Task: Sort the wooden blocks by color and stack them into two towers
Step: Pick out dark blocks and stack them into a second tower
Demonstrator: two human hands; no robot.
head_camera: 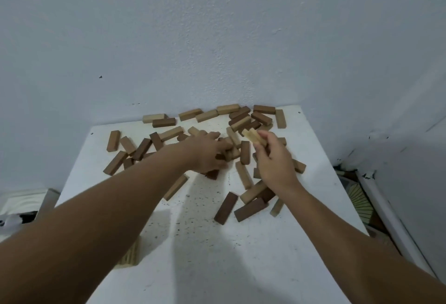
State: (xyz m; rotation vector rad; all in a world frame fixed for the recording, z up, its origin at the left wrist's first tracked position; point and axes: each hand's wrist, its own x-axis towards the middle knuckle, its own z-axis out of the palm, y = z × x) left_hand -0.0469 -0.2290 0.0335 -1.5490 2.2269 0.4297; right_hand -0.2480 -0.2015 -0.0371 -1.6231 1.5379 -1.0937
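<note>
Dozens of wooden blocks (243, 120), light and dark mixed, lie scattered flat over the far half of a white table (217, 255) pushed against a pale wall (217, 38).

Head view: right hand (272, 159) is raised over the middle-right of the scatter, fingers curled round a couple of light blocks (254, 137) whose ends stick out past the knuckles toward the wall; exact count in the grip unclear. Left hand (207, 153) reaches into the centre of the pile, palm down, fingers bent onto blocks there; whether it actually pinches one or only touches them cannot be told, fingertips are hidden among the pieces. A dark block (225, 208) and a second dark one (251, 209) lie nearest the person, just beside a light block (253, 191) near the right wrist. A lone light block (175, 187) lies under the left forearm's edge. Part of a light-coloured stack (131, 254) shows at the near-left table edge, mostly hidden by the left forearm. Dark speckles dot the tabletop. Clutter shows off the table at the right (359, 204) and a white box at the left (26, 202).
</note>
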